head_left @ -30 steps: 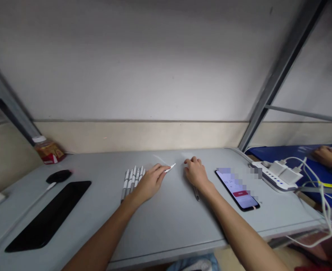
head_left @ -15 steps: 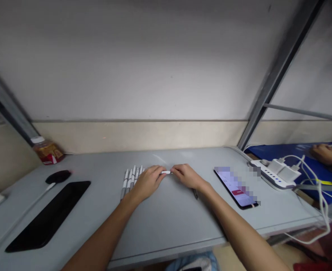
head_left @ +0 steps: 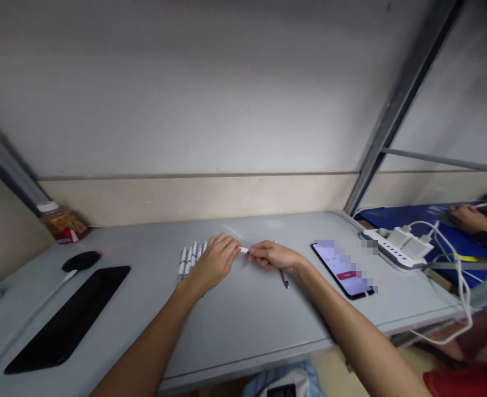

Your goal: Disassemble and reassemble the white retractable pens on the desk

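Observation:
Between my two hands, over the middle of the grey desk, is a white pen (head_left: 244, 250). My left hand (head_left: 219, 255) is closed around one end of it. The fingertips of my right hand (head_left: 271, 255) pinch the other end, where a small dark part shows. Several white-and-grey pens (head_left: 188, 259) lie side by side just left of my left hand, partly covered by it. Another pen (head_left: 284, 278) with a dark tip lies beneath my right hand and wrist, half hidden.
A lit phone (head_left: 342, 270) and a white power strip (head_left: 394, 249) with chargers and cables are on the right. At left lie a black phone-like slab (head_left: 69, 320), a black mouse-like object (head_left: 81, 261) and a bottle (head_left: 63, 223). Another person's hands (head_left: 470, 219) are at the far right.
My right hand has turned so its fingers curl more around the pen's end. The whole view has shifted slightly, and more of the pen under my right wrist shows.

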Available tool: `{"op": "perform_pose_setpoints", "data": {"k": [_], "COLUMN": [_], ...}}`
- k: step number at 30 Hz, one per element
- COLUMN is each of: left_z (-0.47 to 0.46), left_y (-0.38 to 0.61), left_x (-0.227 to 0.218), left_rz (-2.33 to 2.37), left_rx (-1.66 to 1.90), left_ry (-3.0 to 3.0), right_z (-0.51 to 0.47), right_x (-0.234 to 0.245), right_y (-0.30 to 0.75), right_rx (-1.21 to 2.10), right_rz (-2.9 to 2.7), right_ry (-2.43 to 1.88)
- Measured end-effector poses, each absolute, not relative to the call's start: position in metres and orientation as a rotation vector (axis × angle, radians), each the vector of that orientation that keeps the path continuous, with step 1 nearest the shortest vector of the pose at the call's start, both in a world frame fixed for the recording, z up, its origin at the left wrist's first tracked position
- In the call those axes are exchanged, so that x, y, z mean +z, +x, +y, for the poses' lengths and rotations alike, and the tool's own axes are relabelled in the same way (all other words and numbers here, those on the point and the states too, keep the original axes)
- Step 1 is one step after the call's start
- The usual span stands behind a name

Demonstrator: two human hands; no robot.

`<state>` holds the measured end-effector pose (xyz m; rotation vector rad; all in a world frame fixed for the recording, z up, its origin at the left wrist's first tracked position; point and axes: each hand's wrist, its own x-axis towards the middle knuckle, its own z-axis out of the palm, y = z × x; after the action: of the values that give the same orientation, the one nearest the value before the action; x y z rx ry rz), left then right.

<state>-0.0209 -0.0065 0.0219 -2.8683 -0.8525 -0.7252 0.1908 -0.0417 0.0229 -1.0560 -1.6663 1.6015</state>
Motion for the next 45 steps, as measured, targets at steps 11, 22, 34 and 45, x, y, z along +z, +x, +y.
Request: {"op": "perform_pose_setpoints", "data": {"k": [11, 22, 34, 45], "left_z": [-0.012, -0.007, -0.005, -0.001], "left_y": [-0.011, -0.012, -0.014, -0.013], "left_x": [0.02, 0.013, 0.009, 0.002], "left_rz": [-0.747, -0.821, -1.222, -1.102], "left_rx": [-0.662, -0.643, -0.625, -0.589], "left_ry": [-2.758, -2.752, -2.902, -2.86], "right_z": [-0.045, -0.052, -0.053, -0.049], "right_x": [0.016, 0.021, 0.019, 0.012], "right_y": [0.171, 0.162, 0.159, 0.159], "right_rx": [1.004, 0.337, -0.303, -0.235], "right_rz": [-2.004, -2.284, -2.346, -2.285], "right_ry": [-1.288, -1.622, -1.597, -1.579]}}
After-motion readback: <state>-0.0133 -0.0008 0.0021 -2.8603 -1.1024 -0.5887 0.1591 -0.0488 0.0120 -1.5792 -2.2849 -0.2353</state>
